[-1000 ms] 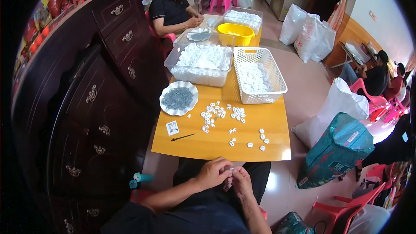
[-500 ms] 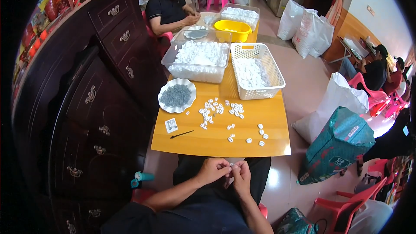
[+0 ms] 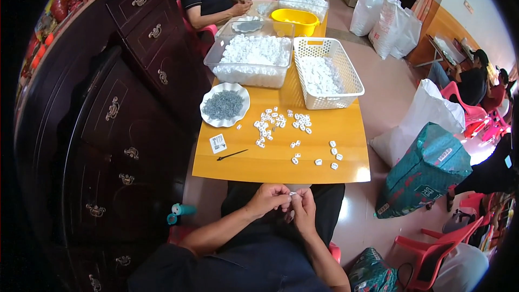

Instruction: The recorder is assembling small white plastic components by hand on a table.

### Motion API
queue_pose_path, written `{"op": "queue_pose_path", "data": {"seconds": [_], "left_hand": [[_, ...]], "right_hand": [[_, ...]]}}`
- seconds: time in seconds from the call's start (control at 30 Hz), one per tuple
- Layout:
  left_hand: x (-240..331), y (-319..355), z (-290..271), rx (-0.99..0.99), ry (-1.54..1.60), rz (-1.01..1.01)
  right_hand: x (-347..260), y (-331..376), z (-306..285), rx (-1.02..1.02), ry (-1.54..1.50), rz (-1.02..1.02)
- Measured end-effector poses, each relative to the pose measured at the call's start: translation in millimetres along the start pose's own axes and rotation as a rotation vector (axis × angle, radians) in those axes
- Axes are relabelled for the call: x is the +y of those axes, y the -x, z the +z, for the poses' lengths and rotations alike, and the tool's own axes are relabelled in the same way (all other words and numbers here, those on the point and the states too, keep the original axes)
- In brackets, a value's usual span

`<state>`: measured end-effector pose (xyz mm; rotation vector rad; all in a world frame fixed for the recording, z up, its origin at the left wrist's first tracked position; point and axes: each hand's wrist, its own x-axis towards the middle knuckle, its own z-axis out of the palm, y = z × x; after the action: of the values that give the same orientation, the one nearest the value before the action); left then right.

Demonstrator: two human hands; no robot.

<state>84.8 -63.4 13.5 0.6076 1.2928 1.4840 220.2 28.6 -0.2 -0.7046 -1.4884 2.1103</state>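
Just before the near edge of the yellow-brown surface [image 3: 259,168], a small white piece [image 3: 292,193] is pinched between fingers of the left hand [image 3: 272,198] and right hand [image 3: 304,208]; probably light, stiff and slippery, it is best gripped by its edges.

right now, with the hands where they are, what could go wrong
The small white piece pinched between the left hand and right hand could slip; since it is held short of the table, it might fall to the dark trousers or the floor. The scalloped plate of grey bits sits at the table's left edge, so a knock could spill them.
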Motion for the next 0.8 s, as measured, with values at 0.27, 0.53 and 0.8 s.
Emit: {"op": "queue_pose_path", "data": {"seconds": [0.27, 0.53, 0.8], "left_hand": [[17.1, 5.5, 4.9, 0.08, -0.015, 0.155], [17.8, -1.5, -6.5, 0.059, -0.009, 0.131], [10.5, 1.4, -5.1, 0.012, -0.024, 0.095]], "right_hand": [[-9.4, 0.2, -7.8, 0.006, -0.169, 0.124], [-23.6, 1.9, -2.6, -0.015, -0.227, 0.156], [-30.7, 6.4, -5.5, -0.067, -0.191, 0.189]]}}
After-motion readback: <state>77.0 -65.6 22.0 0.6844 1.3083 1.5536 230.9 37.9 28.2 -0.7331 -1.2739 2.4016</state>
